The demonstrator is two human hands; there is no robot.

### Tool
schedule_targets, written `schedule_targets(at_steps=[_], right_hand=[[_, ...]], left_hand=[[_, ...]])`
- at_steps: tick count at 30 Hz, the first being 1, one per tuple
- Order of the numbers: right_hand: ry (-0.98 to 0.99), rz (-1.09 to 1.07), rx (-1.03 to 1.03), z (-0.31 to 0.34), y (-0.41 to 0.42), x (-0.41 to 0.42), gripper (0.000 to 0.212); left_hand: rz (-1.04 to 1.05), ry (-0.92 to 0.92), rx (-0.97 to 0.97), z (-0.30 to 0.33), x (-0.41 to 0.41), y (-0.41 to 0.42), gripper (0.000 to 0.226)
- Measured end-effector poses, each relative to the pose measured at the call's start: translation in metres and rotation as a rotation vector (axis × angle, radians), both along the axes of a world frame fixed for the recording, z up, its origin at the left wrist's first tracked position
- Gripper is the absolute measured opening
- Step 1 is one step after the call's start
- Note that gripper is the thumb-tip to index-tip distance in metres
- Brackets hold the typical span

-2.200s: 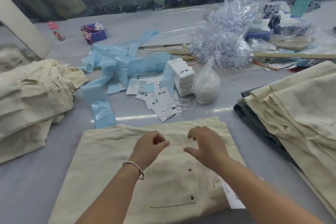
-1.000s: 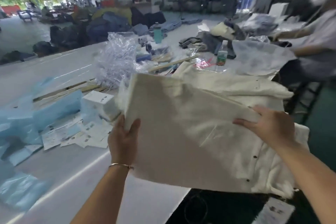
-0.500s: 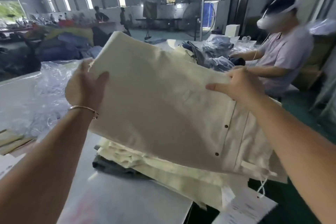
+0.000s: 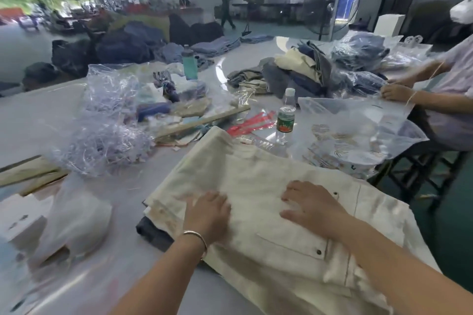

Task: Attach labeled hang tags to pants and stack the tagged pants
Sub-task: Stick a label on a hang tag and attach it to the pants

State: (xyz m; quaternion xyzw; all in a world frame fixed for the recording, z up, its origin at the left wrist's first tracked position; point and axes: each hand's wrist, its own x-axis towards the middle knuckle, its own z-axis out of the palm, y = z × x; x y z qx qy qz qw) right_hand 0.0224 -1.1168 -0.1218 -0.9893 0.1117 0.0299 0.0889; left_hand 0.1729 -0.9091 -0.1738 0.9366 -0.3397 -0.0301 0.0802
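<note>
A folded cream pair of pants [image 4: 258, 179] lies on top of a stack of folded pants [image 4: 158, 212] at the right end of the table; a dark pair shows at the stack's bottom. My left hand [image 4: 207, 212] lies flat on the top pair near its left edge, fingers spread. My right hand [image 4: 309, 204] presses flat on it farther right, close to the snap buttons. A white box of hang tags [image 4: 24, 215] sits blurred at the far left. No tag shows on the top pair.
A heap of clear plastic fasteners [image 4: 102, 140] lies left of the stack, a wooden stick [image 4: 202, 120] and a water bottle [image 4: 285, 120] behind it. Another person [image 4: 440, 94] bags garments at the right. The table's edge [image 4: 378, 176] drops off right of the stack.
I lifted the cream pants off the table in front of me, swung them right, and laid them on the stack. Both hands went from gripping the edges to pressing flat.
</note>
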Motion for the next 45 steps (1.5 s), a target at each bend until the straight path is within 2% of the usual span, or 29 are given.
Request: schedule_targets(at_steps=[2,5,9,13,15,19,22,25,30,32,34,36,37,40,43,45], right_hand=[[0.067,0.010,-0.063,0.005,0.003,0.004,0.042],[0.156,0.078,-0.205,0.031,0.023,0.029,0.038],[-0.030,0.243,-0.051,0.077,0.101,0.084,0.034],[-0.196,0.519,0.089,0.103,0.230,0.117,0.026],[-0.236,0.629,0.149,0.105,0.299,0.124,0.022],[-0.250,0.799,0.237,0.088,0.450,0.132,0.017],[-0.169,0.958,0.268,0.066,0.572,0.131,0.018],[-0.104,1.071,0.299,0.047,0.684,0.126,0.017],[0.015,1.135,0.318,0.028,0.816,0.118,0.019],[0.043,1.134,0.312,0.021,0.845,0.118,0.019],[0.067,1.128,0.292,0.014,0.863,0.120,0.017],[0.097,1.112,0.265,0.006,0.874,0.123,0.018],[0.121,1.102,0.253,0.003,0.878,0.124,0.018],[0.171,1.091,0.208,-0.005,0.884,0.127,0.020],[0.181,1.068,0.173,-0.006,0.884,0.133,0.021],[0.188,1.038,0.169,-0.006,0.882,0.136,0.021]], left_hand=[[-0.003,0.101,-0.027,0.005,0.000,0.006,0.034],[0.021,0.216,-0.203,0.022,-0.002,0.034,0.026],[0.174,0.065,-0.421,0.043,-0.005,0.121,0.026],[0.390,-0.010,-0.503,0.079,-0.016,0.252,0.025],[0.492,-0.134,-0.543,0.097,-0.031,0.328,0.021],[0.784,-0.318,-0.541,0.111,-0.068,0.484,0.018],[1.001,-0.325,-0.499,0.101,-0.094,0.600,0.003],[1.210,-0.313,-0.431,0.084,-0.114,0.705,0.027],[1.428,-0.335,-0.379,0.061,-0.125,0.851,0.020],[1.447,-0.293,-0.304,0.054,-0.116,0.897,0.052],[1.421,-0.268,-0.310,0.050,-0.101,0.932,0.083],[1.331,-0.210,-0.261,0.042,-0.080,0.951,0.104],[1.272,-0.167,-0.162,0.038,-0.068,0.954,0.110],[1.174,-0.057,0.125,0.027,-0.037,0.958,0.115],[1.163,-0.074,0.180,0.031,-0.018,0.966,0.094],[1.129,-0.134,0.105,0.034,-0.013,0.976,0.076]])
